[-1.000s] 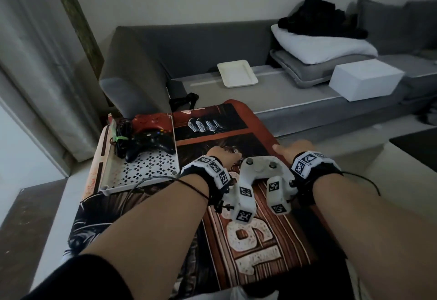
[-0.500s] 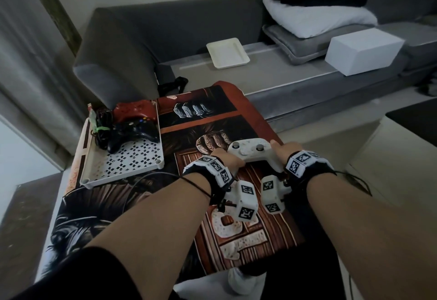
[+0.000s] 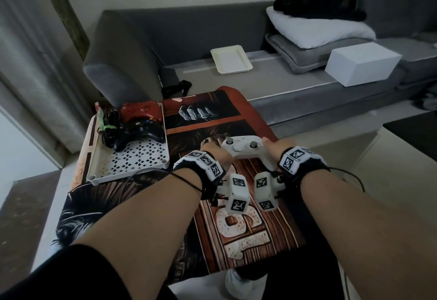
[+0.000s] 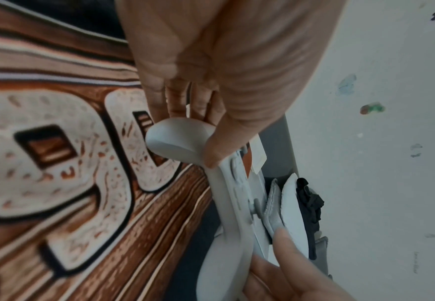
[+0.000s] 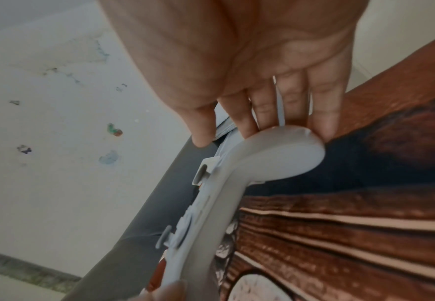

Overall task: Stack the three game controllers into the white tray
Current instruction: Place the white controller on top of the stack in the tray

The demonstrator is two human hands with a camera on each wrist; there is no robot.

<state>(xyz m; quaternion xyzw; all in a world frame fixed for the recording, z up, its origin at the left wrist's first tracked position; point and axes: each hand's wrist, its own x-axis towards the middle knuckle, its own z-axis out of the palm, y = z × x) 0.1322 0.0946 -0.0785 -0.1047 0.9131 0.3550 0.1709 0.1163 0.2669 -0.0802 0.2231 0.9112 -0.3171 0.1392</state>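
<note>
I hold a white game controller (image 3: 244, 149) just above the printed mat, one grip in each hand. My left hand (image 3: 214, 156) curls round its left grip (image 4: 177, 142), thumb on top. Gripping the right grip (image 5: 283, 154) is my right hand (image 3: 272, 152), fingers behind and thumb in front. The white perforated tray (image 3: 132, 175) lies to the left on the mat. A black controller (image 3: 139, 133) with a bundled cable and a red controller (image 3: 140, 110) behind it sit at the tray's far end.
The printed mat (image 3: 248, 224) covers a low table. Behind it runs a grey sofa (image 3: 189, 28) carrying a small white dish (image 3: 230, 59), a white box (image 3: 361, 63) and a pillow (image 3: 314, 30). The tray's near half is bare.
Both hands have lifted the white controller and carried it away from me over the mat. The black and red controllers in the tray have not moved.
</note>
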